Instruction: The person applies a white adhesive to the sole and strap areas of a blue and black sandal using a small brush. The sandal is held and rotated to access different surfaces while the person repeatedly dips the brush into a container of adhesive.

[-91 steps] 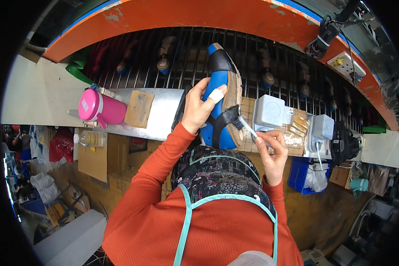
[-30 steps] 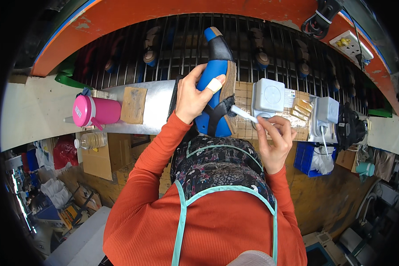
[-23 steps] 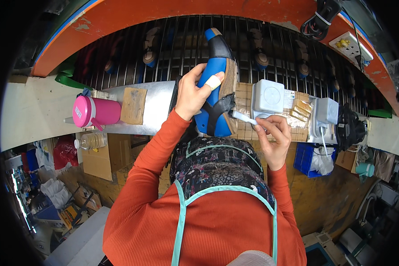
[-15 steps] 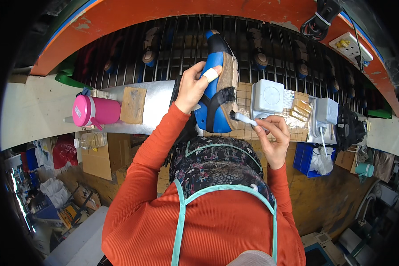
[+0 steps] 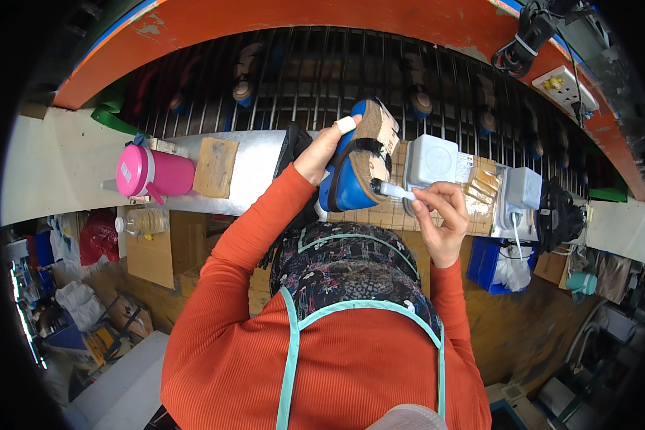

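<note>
My left hand (image 5: 321, 152) grips a blue shoe (image 5: 345, 179) from its left side and holds it tilted, its tan sole (image 5: 375, 140) turned toward the right. My right hand (image 5: 439, 218) pinches a small white brush (image 5: 395, 190) whose tip touches the lower edge of the sole. Both hands hover over a tan gridded mat (image 5: 380, 213) on the workbench. A pale bandage wraps one fingertip of my left hand.
A pink lidded jug (image 5: 153, 171) and a brown block (image 5: 215, 166) stand on the metal bench top (image 5: 254, 172) at left. A white box (image 5: 431, 162), a smaller white container (image 5: 523, 190) and several tan pieces lie at right. A wire rack (image 5: 308, 79) with shoes runs behind.
The shoe has been tipped over so its sole now faces right. My right hand has brought the brush tip onto the sole's lower edge. The view has shifted slightly.
</note>
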The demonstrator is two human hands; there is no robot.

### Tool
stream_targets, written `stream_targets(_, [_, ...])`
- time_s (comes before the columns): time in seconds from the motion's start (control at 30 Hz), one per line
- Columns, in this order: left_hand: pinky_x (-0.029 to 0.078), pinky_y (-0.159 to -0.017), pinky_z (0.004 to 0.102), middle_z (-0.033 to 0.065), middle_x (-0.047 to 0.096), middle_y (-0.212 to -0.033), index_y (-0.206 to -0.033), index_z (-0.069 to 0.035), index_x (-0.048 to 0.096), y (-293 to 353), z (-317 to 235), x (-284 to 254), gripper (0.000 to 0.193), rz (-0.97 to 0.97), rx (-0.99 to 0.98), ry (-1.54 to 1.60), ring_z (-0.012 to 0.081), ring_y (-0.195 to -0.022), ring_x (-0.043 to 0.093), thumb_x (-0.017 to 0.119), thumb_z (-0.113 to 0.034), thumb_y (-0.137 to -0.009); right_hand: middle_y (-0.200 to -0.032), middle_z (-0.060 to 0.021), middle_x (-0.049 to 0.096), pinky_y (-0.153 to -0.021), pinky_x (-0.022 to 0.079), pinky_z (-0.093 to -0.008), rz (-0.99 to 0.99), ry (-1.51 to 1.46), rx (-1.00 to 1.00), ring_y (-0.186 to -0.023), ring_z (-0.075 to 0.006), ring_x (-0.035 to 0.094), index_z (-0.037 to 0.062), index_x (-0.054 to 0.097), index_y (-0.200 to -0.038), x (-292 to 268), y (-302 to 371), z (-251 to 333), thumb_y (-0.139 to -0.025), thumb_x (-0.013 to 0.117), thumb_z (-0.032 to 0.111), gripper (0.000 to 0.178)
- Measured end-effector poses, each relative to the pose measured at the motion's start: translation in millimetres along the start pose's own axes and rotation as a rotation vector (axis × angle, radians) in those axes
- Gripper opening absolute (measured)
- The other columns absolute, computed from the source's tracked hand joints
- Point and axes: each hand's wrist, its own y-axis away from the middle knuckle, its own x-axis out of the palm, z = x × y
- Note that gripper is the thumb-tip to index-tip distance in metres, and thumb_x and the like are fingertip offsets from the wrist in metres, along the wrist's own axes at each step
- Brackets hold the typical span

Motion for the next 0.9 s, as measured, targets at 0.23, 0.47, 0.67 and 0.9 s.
stream_targets(0.23, [0.054, -0.092, 0.0333, 0.0146, 0.059, -0.126, -0.133, -0.002, 0.047, 13, 15, -4, 0.048, 0.394, -0.073, 0.201, 0.0215, -0.107, 0.063, 0.045, -0.035, -0.099, -0.09, -0.004, 0.06, -0.069, 0.04, -0.0244, 0.089, -0.073, -0.103, -0.063, -0.0105, 0.056, 0.0067, 0.075, -0.094, 7, -19, -1, -0.073, 0.077, 0.004, 0.021])
stream_targets(0.47, [0.05, -0.097, 0.0304, 0.0108, 0.056, -0.131, -0.137, -0.001, 0.043, 23, 31, -14, 0.047, 0.537, -0.016, -0.004, 0.0145, -0.114, 0.058, 0.056, 0.0, -0.092, -0.09, -0.0033, 0.062, -0.069, 0.04, -0.0261, 0.21, -0.011, -0.241, -0.071, -0.0133, 0.055, 0.0089, 0.076, -0.092, 7, -37, -3, -0.071, 0.079, 0.008, 0.021])
stream_targets(0.67, [0.053, -0.085, 0.0462, 0.0217, 0.056, -0.122, -0.137, 0.004, 0.039, 31, 56, -35, 0.054, 0.596, -0.09, 0.031, 0.039, -0.104, 0.058, 0.054, -0.025, -0.095, -0.091, -0.0027, 0.063, -0.071, 0.041, -0.0284, 0.274, -0.059, -0.261, -0.076, -0.0152, 0.053, 0.0113, 0.076, -0.091, 5, -45, -3, -0.07, 0.079, 0.01, 0.021])
stream_targets(0.9, [0.05, -0.094, 0.0468, 0.0242, 0.051, -0.13, -0.138, -0.001, 0.041, 29, 58, -19, 0.059, 0.623, -0.546, 0.94, 0.0358, -0.113, 0.057, 0.054, -0.038, -0.094, -0.093, -0.0022, 0.062, -0.071, 0.042, -0.0284, 0.293, -0.012, -0.254, -0.077, -0.0139, 0.053, 0.0118, 0.077, -0.09, -12, -52, 1, -0.071, 0.079, 0.009, 0.019])
